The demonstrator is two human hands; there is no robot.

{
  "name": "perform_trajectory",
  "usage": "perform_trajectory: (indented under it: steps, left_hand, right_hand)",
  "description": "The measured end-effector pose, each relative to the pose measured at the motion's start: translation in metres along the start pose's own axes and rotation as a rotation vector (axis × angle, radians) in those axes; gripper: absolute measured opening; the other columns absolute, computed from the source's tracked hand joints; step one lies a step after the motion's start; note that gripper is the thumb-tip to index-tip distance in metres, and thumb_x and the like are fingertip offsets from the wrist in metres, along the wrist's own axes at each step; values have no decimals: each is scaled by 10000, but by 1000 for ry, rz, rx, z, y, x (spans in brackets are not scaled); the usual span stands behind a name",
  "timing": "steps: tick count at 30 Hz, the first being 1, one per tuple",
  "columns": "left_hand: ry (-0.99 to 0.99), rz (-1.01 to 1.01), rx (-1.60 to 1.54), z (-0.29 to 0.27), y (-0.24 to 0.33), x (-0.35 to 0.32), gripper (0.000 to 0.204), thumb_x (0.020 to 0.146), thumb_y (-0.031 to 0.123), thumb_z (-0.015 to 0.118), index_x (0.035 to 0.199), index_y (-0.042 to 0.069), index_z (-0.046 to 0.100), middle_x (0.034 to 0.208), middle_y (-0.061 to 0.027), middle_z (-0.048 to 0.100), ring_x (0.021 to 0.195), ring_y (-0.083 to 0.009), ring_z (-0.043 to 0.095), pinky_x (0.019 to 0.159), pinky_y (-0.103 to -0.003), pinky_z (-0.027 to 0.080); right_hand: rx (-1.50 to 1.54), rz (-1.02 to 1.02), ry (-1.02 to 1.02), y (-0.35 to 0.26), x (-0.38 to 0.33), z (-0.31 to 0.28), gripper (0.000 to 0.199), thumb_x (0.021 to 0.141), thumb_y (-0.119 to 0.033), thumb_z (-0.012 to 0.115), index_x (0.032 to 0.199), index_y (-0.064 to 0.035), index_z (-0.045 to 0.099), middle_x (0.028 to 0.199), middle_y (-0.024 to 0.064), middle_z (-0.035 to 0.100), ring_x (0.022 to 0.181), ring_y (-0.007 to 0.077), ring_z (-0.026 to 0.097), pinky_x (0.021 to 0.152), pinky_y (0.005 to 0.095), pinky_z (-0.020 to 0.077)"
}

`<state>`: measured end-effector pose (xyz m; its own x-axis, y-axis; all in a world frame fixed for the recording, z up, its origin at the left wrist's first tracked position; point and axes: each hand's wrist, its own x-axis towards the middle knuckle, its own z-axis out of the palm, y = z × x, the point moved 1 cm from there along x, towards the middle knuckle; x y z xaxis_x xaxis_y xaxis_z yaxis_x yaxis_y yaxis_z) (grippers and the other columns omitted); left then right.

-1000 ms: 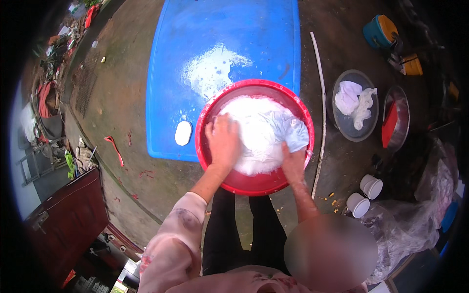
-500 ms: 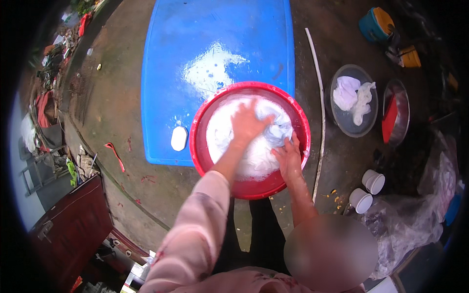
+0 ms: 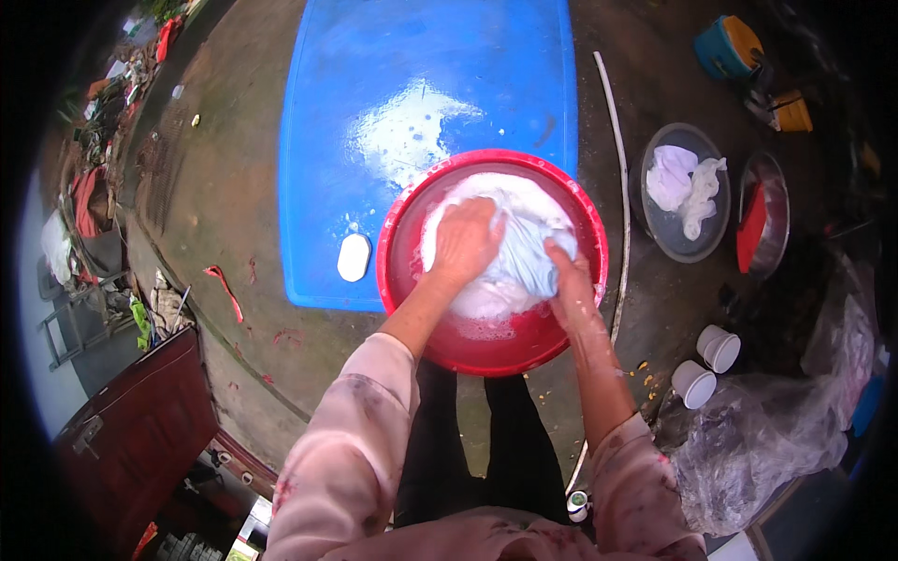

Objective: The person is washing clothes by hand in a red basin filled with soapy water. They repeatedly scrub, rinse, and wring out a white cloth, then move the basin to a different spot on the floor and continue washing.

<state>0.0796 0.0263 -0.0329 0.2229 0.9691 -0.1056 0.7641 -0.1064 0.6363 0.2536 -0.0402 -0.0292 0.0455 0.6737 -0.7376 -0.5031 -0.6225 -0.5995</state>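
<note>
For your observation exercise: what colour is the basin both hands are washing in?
Red: the round basin full of suds, seen best in the head view.

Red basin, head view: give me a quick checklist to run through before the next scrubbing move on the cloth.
1. Left hand on the pale cloth: ok, palm pressed on top.
2. Right hand grip on the cloth's right edge: ok, fingers closed on it.
3. Cloth inside the red basin: ok, nothing hangs over the rim.
4. Suds present: ok, foam around the cloth.
5. White soap bar within reach: ok, on the blue board beside the basin.
6. Basin sitting level, partly on the board: cannot tell.
</note>
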Motion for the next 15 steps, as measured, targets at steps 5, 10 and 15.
perform_trajectory:
  steps: [5, 10, 15]
  left_hand:
    - [266, -513, -499, 20, -55, -29, 414, 812, 295, 696, 1118, 30, 607, 1175, -157, 565, 1148, -340, 511, 992, -412, 383]
    - [15, -553, -852, 68, 13, -57, 499, 746, 323, 755, 1149, 93, 571, 1124, -158, 545, 1101, -313, 527, 930, -346, 417]
    - [-31, 60, -401, 29, 69, -75, 371, 777, 302, 705, 1036, 82, 558, 1012, -147, 541, 893, -373, 596, 732, -426, 500]
  right_hand:
    - [-247, 66, -12, -7, -29, -21, 583, 983, -372, 489, 1506, -280, 249, 1563, 65, 220, 1401, 292, 251, 1073, 586, 246]
    - [376, 252, -153, 40, 11, -20, 639, 963, -513, 464, 1474, -164, 305, 1457, 92, 369, 1321, 268, 369, 1046, 518, 340]
    - [354, -62, -276, 25, 6, -7, 561, 991, -464, 412, 1360, -42, 447, 1248, 89, 561, 1115, 208, 547, 978, 352, 447]
